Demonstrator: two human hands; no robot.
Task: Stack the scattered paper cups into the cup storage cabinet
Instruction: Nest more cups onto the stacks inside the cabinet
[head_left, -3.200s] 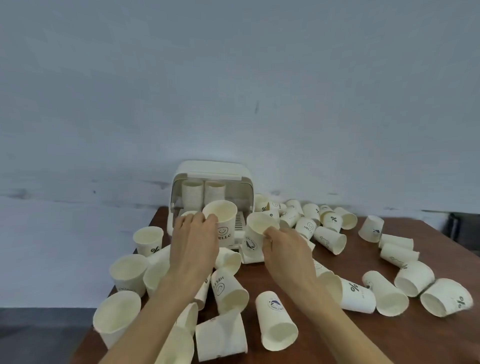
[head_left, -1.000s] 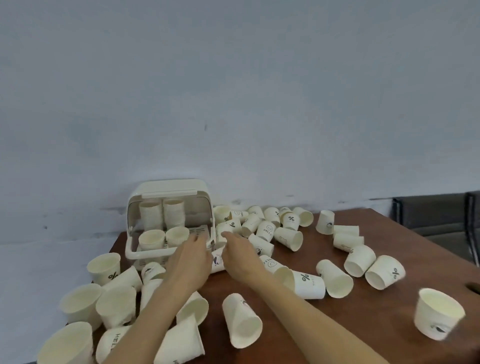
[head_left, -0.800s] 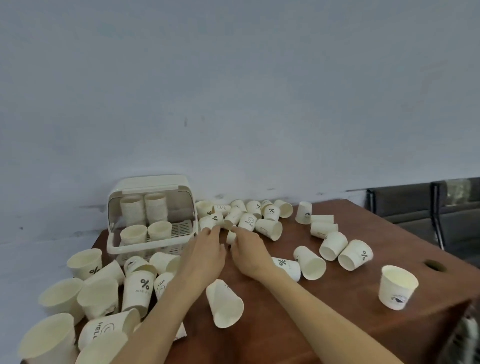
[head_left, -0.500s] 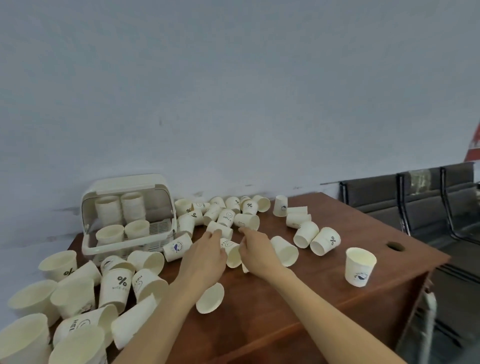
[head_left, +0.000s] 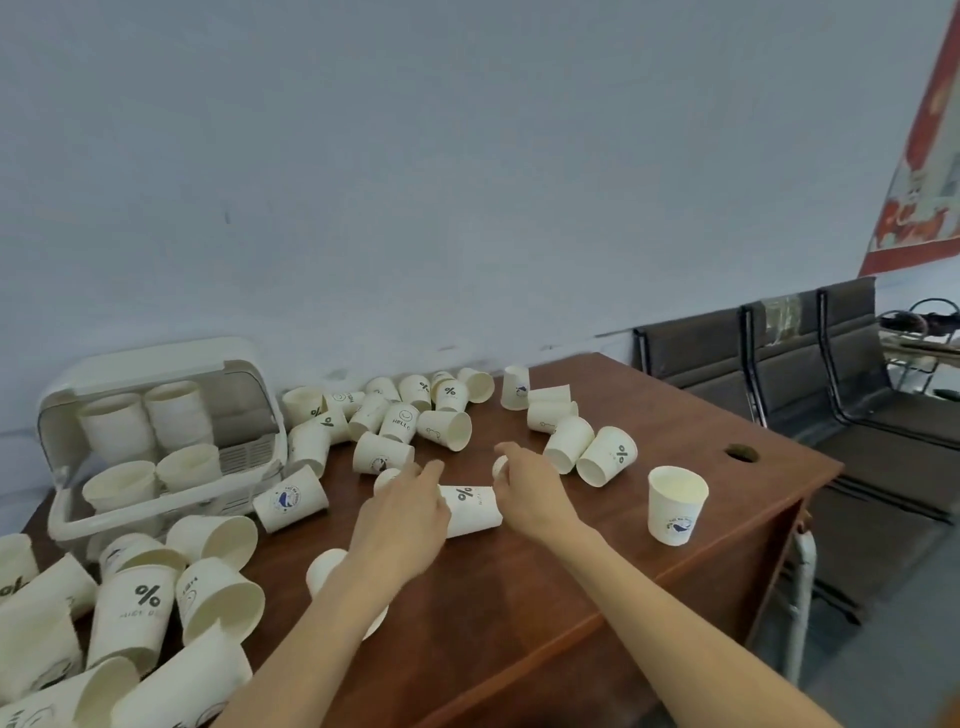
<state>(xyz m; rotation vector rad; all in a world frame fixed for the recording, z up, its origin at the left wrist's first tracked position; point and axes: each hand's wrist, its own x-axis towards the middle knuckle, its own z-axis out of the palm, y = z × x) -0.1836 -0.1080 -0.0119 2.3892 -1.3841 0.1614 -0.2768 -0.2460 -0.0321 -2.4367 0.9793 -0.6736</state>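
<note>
Left hand: your fingers lie relaxed over a tipped "%" cup, gripping nothing.
Right hand: you pinch a small cup.
Cabinet: far left on the table, open, cups inside.

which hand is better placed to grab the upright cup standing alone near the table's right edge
Right. The right hand lies nearer the lone upright white paper cup, with bare brown wooden table between them; the left hand would have to cross over.
</note>
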